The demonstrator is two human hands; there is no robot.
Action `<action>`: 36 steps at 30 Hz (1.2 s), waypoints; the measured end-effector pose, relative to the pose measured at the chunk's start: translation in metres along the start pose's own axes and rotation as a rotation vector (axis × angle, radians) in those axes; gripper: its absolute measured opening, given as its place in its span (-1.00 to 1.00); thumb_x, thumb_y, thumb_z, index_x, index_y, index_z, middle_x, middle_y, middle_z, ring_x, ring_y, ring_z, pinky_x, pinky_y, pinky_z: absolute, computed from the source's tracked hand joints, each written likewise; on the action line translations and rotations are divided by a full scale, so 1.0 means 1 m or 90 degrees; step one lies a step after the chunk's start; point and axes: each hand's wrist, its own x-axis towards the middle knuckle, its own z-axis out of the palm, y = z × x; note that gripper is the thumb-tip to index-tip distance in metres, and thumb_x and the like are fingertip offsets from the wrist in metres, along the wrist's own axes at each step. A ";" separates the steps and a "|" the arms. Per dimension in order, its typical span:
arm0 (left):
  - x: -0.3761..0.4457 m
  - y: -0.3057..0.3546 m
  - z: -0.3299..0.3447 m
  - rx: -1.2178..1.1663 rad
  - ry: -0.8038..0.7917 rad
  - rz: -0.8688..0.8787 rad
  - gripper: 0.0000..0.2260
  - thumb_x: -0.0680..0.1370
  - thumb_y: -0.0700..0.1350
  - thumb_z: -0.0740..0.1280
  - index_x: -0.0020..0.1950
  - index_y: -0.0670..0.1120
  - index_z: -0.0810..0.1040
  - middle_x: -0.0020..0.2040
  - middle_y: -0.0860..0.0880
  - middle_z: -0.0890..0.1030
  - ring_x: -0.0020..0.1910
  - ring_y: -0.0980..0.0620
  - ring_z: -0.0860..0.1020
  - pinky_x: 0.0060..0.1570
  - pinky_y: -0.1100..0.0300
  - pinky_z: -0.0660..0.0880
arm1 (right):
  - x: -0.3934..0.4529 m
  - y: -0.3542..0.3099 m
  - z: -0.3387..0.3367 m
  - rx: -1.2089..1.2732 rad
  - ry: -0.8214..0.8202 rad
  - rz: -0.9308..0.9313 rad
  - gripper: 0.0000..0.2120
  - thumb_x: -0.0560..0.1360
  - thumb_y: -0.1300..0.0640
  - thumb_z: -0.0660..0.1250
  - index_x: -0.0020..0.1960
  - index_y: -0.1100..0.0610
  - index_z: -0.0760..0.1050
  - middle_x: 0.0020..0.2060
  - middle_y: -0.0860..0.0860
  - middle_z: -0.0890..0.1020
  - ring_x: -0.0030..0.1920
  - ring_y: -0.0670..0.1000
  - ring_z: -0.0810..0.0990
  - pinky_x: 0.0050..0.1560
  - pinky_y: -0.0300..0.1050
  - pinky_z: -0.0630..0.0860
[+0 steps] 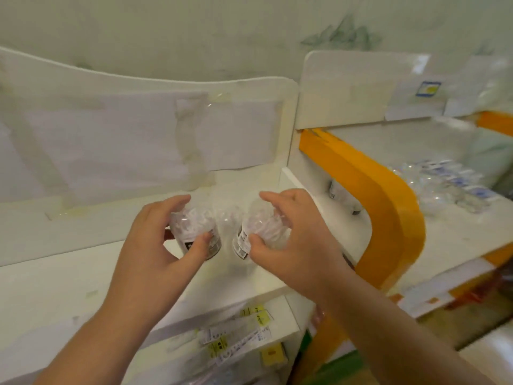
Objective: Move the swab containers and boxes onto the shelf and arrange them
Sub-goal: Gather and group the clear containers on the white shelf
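Lower shelf: packets with yellow and white labels lie under the near edge of the white shelf, nearest the viewer.
Left hand: the left hand comes over the shelf's near edge; fingers curled over the top of the left swab container, thumb pressed on its labelled side, so it grips the container.
Right hand: the right hand grips the right swab container the same way, fingers arched over the top, thumb on the near side.
Containers: both clear, filled with white swabs, dark-printed labels facing the viewer; side by side and slightly apart, toward the shelf's right end, just before the back panel. Whether they rest on the shelf I cannot tell.
Back panel: white paper sheets taped to it.
Far right: an orange divider; beyond it, blurred clear packages on a neighbouring shelf.
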 end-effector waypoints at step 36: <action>-0.038 0.196 0.414 0.127 -0.050 -0.108 -0.49 0.49 -0.01 0.42 0.40 0.11 0.33 0.33 0.08 0.42 0.32 0.03 0.38 0.27 0.10 0.37 | -0.060 0.352 -0.269 -0.009 -0.045 0.049 -0.51 0.40 -0.11 0.46 0.30 -0.11 0.46 0.17 -0.23 0.41 0.14 -0.20 0.48 0.20 -0.21 0.50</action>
